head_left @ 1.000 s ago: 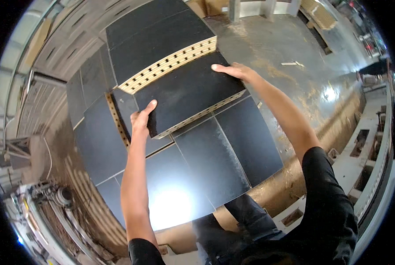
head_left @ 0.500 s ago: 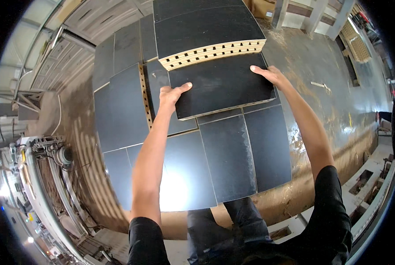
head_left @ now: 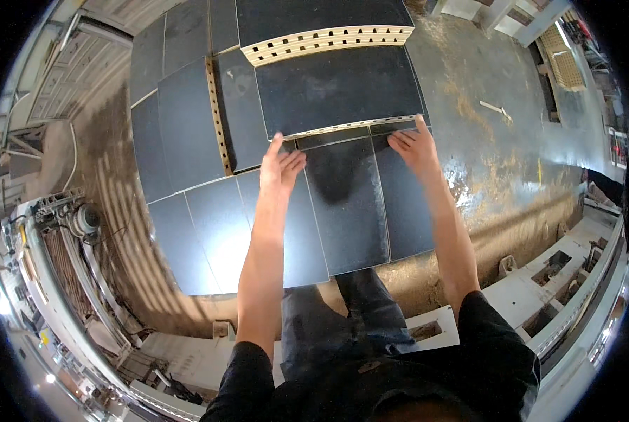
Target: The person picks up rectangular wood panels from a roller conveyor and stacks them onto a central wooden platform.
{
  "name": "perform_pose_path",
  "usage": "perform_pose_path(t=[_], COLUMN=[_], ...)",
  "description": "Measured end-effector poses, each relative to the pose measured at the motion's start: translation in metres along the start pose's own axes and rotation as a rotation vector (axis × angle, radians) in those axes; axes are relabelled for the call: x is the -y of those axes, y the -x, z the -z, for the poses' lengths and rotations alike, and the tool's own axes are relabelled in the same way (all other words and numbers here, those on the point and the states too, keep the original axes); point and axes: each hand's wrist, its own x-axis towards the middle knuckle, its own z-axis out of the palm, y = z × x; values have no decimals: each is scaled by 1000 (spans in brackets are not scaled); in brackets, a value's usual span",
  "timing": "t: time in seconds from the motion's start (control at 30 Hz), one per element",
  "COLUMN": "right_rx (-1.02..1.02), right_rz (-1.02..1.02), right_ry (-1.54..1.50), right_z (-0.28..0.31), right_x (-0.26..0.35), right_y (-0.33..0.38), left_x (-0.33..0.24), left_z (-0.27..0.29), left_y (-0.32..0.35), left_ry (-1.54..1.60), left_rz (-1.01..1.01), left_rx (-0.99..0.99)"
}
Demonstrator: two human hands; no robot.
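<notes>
A stack of black-faced boards [head_left: 339, 88] with pale, holed edges lies in front of me. My left hand [head_left: 283, 167] is at its near left corner, the thumb tip against the edge and the fingers spread below it. By the near right corner, my right hand [head_left: 414, 149] has its thumb up at the edge and its fingers stretched over the lower panels. Neither hand is wrapped round anything. Behind this stack rises a taller stack of black boards [head_left: 321, 17], two rows of square holes along its light wooden edge.
Dark flat panels [head_left: 346, 211] spread beneath the stacks, side by side. A board with a holed edge [head_left: 188, 126] lies to the left. Machinery [head_left: 68, 267] stands at the far left. A small pale strip [head_left: 496, 110] lies on the grey floor [head_left: 462, 77] at right.
Both hands have come off the top and sides of the nearer stack and moved toward me to its near edge. The whole view has shifted, with the stacks higher in the picture.
</notes>
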Motion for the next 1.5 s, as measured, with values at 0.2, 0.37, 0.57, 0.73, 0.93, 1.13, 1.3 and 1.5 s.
perform_pose_path(t=[0.2, 0.37, 0.57, 0.73, 0.93, 1.13, 1.3, 1.5], right_rx=[101, 82, 58, 285, 413, 510, 832, 1266], right_rz=[62, 112, -1, 44, -125, -319, -63, 278], right_ry=[-132, -157, -195, 177, 497, 939, 1178, 1395], right_z=[-18, -48, -40, -5, 37, -10, -106, -275], right_x=[-1, 4, -13, -67, -203, -358, -507, -564], right_y=[-21, 2, 20, 117, 301, 442, 539, 652], left_x=[-15, -14, 4, 79, 169, 88, -15, -115], left_z=[-34, -30, -12, 89, 284, 420, 601, 770], left_y=[-16, -24, 40, 180, 314, 392, 447, 543], left_ry=[98, 150, 61, -242, -230, -746, -251, 150], left_rz=[-55, -87, -70, -111, 66, 14, -271, -484], left_rx=[24, 47, -56, 17, 57, -21, -60, -403])
